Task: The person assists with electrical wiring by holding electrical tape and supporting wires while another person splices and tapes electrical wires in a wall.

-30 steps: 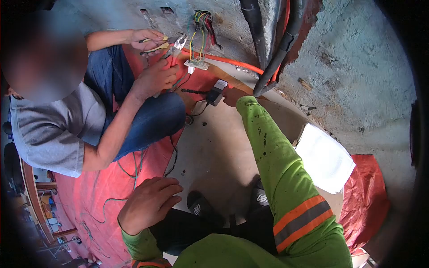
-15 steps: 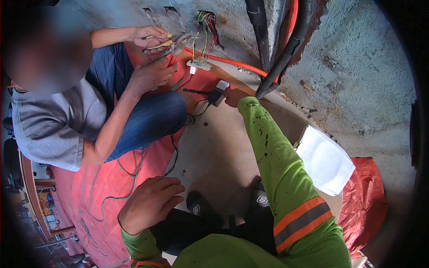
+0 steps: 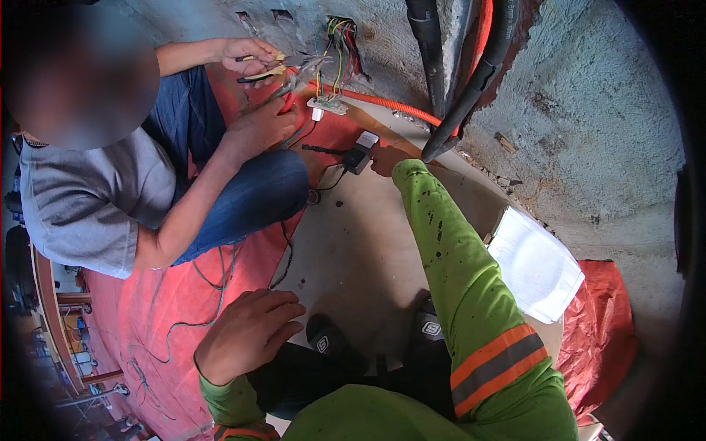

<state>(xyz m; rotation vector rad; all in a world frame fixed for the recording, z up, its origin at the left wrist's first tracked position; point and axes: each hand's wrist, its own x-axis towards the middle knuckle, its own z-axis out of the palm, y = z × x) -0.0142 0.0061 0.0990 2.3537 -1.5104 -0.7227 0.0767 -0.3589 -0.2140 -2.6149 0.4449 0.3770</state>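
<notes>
My right hand (image 3: pixel 386 159) reaches forward and grips the right edge of a small black-and-grey box (image 3: pixel 358 156) with dark cords; part of its fingers is hidden behind the box. My left hand (image 3: pixel 250 334) lies over my knee, fingers loosely stretched, with nothing in it. Across from me, a co-worker holds yellow-and-black-handled pliers (image 3: pixel 266 73) in one hand and a red-handled tool (image 3: pixel 288 101) in the other, both near the wires. A socket plate (image 3: pixel 328 106) with a white plug (image 3: pixel 317 115) hangs below the wall opening on colored wires (image 3: pixel 338 70).
Thick black conduits (image 3: pixel 471 103) and an orange corrugated tube (image 3: pixel 390 100) run along the wall at front right. Papers (image 3: pixel 533 264) lie to the right of my arm. Red sheeting (image 3: pixel 169 316) with a loose green cord covers the floor at left.
The co-worker's tools have moved right and up, closer to the wires, and the red-handled one shows more fully. Both my hands have stayed where they were.
</notes>
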